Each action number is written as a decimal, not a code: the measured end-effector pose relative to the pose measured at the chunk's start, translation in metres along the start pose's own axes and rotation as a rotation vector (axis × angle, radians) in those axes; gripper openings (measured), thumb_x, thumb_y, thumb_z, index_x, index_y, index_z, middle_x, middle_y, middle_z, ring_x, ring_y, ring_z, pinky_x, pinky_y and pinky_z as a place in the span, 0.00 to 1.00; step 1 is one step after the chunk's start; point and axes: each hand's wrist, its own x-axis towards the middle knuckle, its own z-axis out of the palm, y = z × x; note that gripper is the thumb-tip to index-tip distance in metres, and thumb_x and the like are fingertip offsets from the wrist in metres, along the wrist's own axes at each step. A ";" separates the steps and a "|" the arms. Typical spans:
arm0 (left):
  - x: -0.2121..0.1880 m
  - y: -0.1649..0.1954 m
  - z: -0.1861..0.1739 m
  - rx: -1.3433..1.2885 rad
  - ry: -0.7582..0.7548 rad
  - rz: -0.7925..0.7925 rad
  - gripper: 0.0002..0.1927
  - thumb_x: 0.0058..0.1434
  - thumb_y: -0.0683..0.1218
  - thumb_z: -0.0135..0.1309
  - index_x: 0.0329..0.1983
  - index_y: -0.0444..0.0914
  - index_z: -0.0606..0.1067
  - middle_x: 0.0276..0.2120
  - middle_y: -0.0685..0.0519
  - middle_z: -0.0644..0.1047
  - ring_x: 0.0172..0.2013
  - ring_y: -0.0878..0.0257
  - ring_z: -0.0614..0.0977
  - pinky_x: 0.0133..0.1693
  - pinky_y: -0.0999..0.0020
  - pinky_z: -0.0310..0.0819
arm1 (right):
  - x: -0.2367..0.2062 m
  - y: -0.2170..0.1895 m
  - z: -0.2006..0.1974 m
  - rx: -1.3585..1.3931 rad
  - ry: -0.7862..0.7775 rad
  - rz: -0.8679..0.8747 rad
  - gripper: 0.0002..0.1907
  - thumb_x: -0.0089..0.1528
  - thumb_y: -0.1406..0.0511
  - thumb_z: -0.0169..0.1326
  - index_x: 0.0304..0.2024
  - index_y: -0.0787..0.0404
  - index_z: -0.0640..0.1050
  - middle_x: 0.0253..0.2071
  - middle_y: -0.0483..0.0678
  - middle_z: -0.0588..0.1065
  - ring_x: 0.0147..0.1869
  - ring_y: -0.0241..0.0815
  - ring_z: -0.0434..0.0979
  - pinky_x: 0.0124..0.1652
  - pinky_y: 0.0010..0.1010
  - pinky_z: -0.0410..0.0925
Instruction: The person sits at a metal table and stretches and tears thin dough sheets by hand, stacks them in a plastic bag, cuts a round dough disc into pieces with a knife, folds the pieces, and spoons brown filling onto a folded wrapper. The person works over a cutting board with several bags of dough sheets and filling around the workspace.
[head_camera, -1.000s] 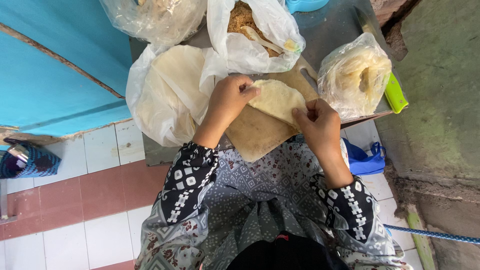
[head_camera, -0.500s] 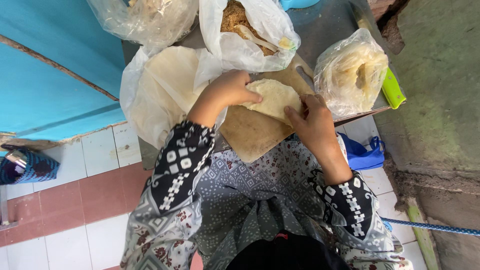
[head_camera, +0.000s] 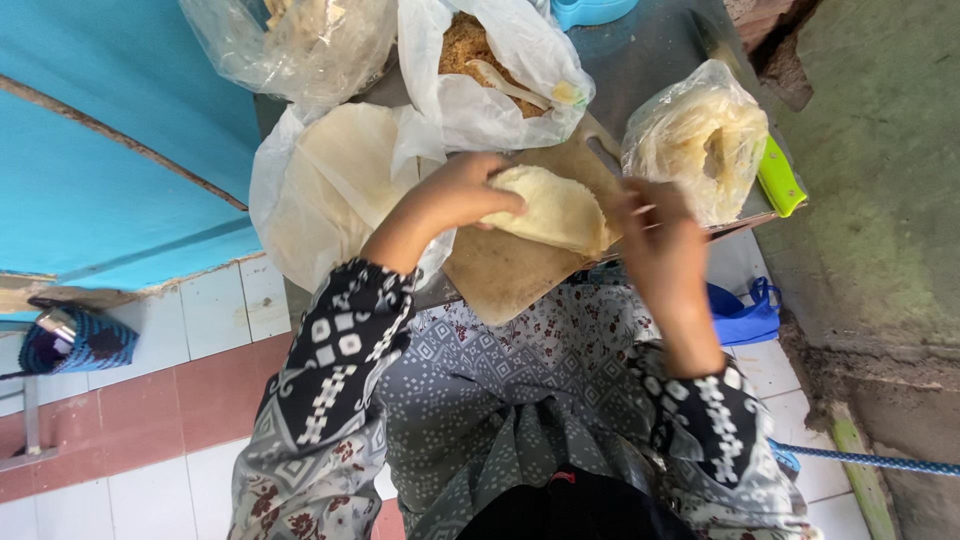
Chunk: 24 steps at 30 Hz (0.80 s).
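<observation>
Left hand (head_camera: 462, 192) is gripping the folded flatbread (head_camera: 555, 208) over the cutting board (head_camera: 500, 270); right hand (head_camera: 655, 230) is pinching its right edge, fingers closed.

Four plastic bags ring my wooden cutting board (head_camera: 510, 275). A white bag of flat pale wrappers (head_camera: 320, 185) lies open just left of the board. A clear, crumpled bag (head_camera: 300, 45) sits beyond that, at the far left. A white bag of brown crumbly filling (head_camera: 490, 70) stands behind the board. A clear bag of pale round sheets (head_camera: 695, 135) sits at its right.
</observation>
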 end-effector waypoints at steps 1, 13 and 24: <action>-0.008 -0.003 0.000 -0.085 -0.051 -0.011 0.27 0.52 0.50 0.63 0.50 0.29 0.77 0.39 0.47 0.82 0.36 0.60 0.84 0.37 0.65 0.82 | 0.003 0.010 -0.014 -0.159 0.126 -0.069 0.09 0.72 0.69 0.53 0.53 0.64 0.81 0.43 0.52 0.79 0.38 0.39 0.78 0.36 0.30 0.71; -0.087 -0.028 0.048 0.151 0.369 -0.007 0.28 0.54 0.57 0.62 0.53 0.38 0.72 0.39 0.47 0.84 0.38 0.58 0.86 0.41 0.64 0.78 | 0.064 0.118 -0.108 -0.537 -0.146 -0.040 0.30 0.57 0.68 0.59 0.64 0.61 0.77 0.60 0.65 0.72 0.60 0.67 0.73 0.55 0.51 0.69; -0.108 -0.032 0.058 0.296 0.647 0.139 0.17 0.62 0.52 0.58 0.50 0.39 0.74 0.39 0.49 0.77 0.32 0.57 0.82 0.37 0.63 0.77 | 0.030 0.045 -0.131 -0.215 0.094 0.248 0.16 0.72 0.63 0.44 0.57 0.67 0.64 0.35 0.58 0.73 0.30 0.59 0.76 0.31 0.52 0.70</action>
